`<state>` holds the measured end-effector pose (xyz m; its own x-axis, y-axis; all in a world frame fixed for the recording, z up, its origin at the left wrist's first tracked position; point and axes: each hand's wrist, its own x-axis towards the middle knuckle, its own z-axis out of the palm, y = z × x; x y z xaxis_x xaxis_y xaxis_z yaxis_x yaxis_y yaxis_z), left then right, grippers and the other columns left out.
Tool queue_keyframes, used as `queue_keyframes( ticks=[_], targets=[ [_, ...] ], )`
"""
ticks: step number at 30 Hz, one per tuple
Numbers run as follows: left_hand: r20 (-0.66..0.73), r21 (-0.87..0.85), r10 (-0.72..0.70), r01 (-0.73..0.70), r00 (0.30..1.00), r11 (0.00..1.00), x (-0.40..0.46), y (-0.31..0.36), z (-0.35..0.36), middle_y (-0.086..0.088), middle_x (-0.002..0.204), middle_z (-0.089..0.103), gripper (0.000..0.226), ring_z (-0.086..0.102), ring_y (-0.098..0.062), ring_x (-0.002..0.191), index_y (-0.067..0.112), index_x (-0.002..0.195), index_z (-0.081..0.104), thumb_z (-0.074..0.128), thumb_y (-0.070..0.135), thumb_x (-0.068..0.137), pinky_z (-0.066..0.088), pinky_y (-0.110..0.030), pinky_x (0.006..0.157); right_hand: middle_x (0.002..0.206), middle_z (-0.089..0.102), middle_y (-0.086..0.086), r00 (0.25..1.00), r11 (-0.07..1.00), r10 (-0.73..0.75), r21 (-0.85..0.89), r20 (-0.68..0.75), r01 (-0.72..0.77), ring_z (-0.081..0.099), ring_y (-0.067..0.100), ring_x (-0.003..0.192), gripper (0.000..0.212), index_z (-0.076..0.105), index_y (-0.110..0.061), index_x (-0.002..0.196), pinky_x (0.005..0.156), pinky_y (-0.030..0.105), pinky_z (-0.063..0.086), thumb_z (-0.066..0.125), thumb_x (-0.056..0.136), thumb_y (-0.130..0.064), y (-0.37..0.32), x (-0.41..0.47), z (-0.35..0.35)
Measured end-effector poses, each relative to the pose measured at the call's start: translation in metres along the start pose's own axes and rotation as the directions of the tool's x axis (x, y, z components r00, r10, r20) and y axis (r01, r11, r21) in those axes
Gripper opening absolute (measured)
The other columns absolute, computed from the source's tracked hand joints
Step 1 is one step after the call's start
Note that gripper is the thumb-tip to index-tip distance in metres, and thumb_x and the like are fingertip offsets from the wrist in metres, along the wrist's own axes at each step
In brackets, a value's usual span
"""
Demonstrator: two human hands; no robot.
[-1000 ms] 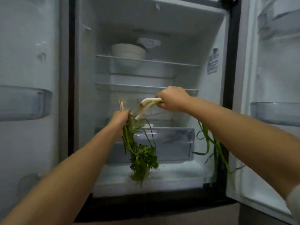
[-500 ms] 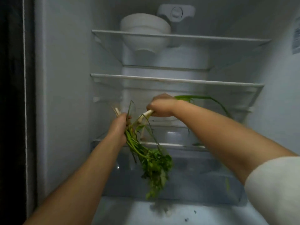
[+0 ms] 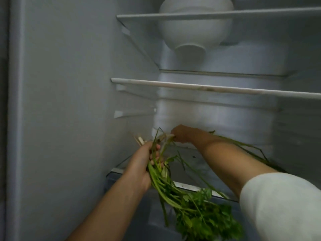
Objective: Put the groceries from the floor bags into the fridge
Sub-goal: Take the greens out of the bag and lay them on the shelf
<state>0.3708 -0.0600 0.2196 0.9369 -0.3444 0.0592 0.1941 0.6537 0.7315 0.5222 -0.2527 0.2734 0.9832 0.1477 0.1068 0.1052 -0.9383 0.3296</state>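
Herbs mid-stow, deep inside the fridge point(image 3: 69, 101). Left hand point(image 3: 144, 164) wrapped around the stem end of a leafy bunch of cilantro point(image 3: 196, 206), pale root tips poking out above the fist, leaves drooping down and to the right in front of the crisper drawer point(image 3: 125, 188). Gripped by the stems probably because that's the only firm part; grabbing the leafy end would just crush it. Right hand point(image 3: 184, 134) further in, pinching the whitish root end of a few spring onions point(image 3: 243, 145), long green tops trailing back along the forearm toward the right. Looks like leading with the root end over the lowest glass shelf point(image 3: 191, 153), just above the drawer, so the floppy tops can follow and lie flat. That's a guess from the pose only. Neither bunch set down yet, both up in the air and close together near the left of that shelf, a few strands crossing between them. Up top, a white bowl point(image 3: 194, 28) seen through the upper glass shelf point(image 3: 225, 13), sitting on it; middle shelf point(image 3: 225, 87) with a white front trim below that. White sleeve point(image 3: 281, 206) bottom right. Brands or labels: nothing readable anywhere in view, no stickers, no print on the bowl or walls. Pretty dim and a bit blurry at the leaves too.
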Motion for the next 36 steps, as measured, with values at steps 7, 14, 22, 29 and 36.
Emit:
queue_keyframes(
  ticks=[7, 14, 22, 29, 36],
  targets=[
    [-0.025, 0.053, 0.027, -0.026, 0.999, 0.998, 0.003, -0.003, -0.004, 0.006, 0.033, 0.027, 0.035, 0.026, -0.007, 0.028, 0.012, 0.061, 0.046, 0.039, 0.019, 0.095, 0.026, -0.01, 0.032, 0.134, 0.045, 0.02, 0.994, 0.994, 0.108, 0.0, 0.007, -0.108, 0.049, 0.035, 0.121, 0.055, 0.035, -0.007, 0.135, 0.096, 0.04, 0.043, 0.059, 0.089, -0.026, 0.02, 0.025, 0.028],
    [-0.012, 0.1, 0.042, -0.041, 0.999, 0.994, 0.003, -0.001, -0.003, 0.007, 0.03, 0.028, 0.036, 0.026, -0.005, 0.025, 0.011, 0.062, 0.045, 0.035, 0.018, 0.096, 0.025, -0.01, 0.032, 0.159, 0.014, 0.011, 0.986, 0.992, 0.037, 0.112, 0.16, -0.055, 0.024, 0.028, 0.143, 0.082, 0.005, -0.021, 0.152, 0.115, 0.039, 0.024, 0.059, 0.091, -0.034, -0.003, -0.041, -0.028],
    [0.174, 0.014, 0.081, -0.084, 0.981, 0.996, -0.005, 0.009, -0.001, -0.015, 0.081, 0.066, 0.028, 0.064, -0.029, 0.078, 0.005, 0.073, 0.068, 0.042, 0.015, 0.078, 0.056, -0.038, 0.066, 0.101, 0.064, -0.003, 0.958, 0.277, -0.275, 0.947, -0.084, 0.163, 0.061, 0.012, 0.094, 0.023, 0.051, -0.018, 0.112, 0.085, 0.028, 0.048, 0.038, 0.1, -0.033, -0.087, -0.186, -0.07],
    [0.158, -0.172, 0.271, -0.243, 0.95, 0.955, -0.017, 0.046, 0.05, 0.004, 0.034, 0.03, 0.04, 0.03, -0.01, 0.031, 0.018, 0.055, 0.038, 0.031, 0.021, 0.094, 0.03, -0.014, 0.037, 0.114, 0.065, -0.004, 0.975, 0.301, -0.223, 0.952, 0.022, 0.048, 0.067, 0.003, 0.091, 0.04, 0.053, -0.016, 0.126, 0.087, 0.03, 0.055, 0.046, 0.094, -0.039, -0.075, -0.223, -0.062],
    [0.16, -0.198, 0.32, -0.287, 0.934, 0.937, 0.007, 0.031, 0.078, 0.004, 0.034, 0.033, 0.041, 0.032, -0.01, 0.033, 0.016, 0.056, 0.04, 0.028, 0.02, 0.095, 0.028, -0.016, 0.039, 0.103, 0.068, 0.0, 0.999, 0.52, -0.037, 0.854, -0.002, 0.021, 0.066, 0.01, 0.083, 0.027, 0.058, -0.021, 0.117, 0.073, 0.023, 0.056, 0.057, 0.092, -0.014, -0.034, -0.235, -0.08]
  ],
)
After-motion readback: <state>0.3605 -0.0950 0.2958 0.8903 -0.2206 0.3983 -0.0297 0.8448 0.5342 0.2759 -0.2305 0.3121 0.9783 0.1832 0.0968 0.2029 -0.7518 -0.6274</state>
